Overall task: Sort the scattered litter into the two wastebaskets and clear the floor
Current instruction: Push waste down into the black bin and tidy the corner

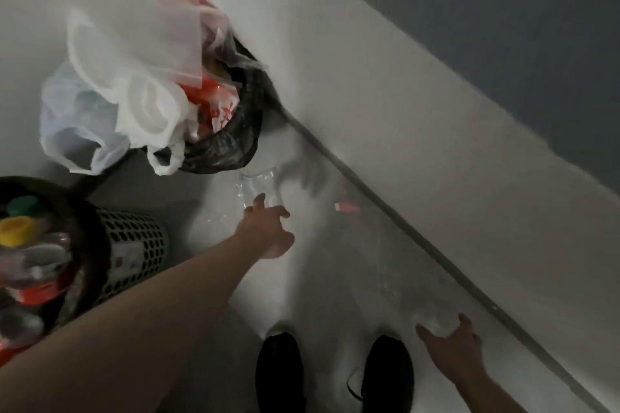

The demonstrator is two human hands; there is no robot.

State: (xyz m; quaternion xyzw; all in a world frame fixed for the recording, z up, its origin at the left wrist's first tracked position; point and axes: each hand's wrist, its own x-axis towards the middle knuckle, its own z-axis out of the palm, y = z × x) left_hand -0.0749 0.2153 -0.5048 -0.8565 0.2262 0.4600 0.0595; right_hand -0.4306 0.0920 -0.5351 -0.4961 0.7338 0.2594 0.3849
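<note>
left hand over blurred clear wrapper | wrapper outline indistinct

A single head-worn, wide-angle view looks steeply down at the floor from standing height, tilted so the wall base runs diagonally from upper left to lower right. The person's own shoes sit at the bottom edge, and both outstretched arms reach in from below
</note>
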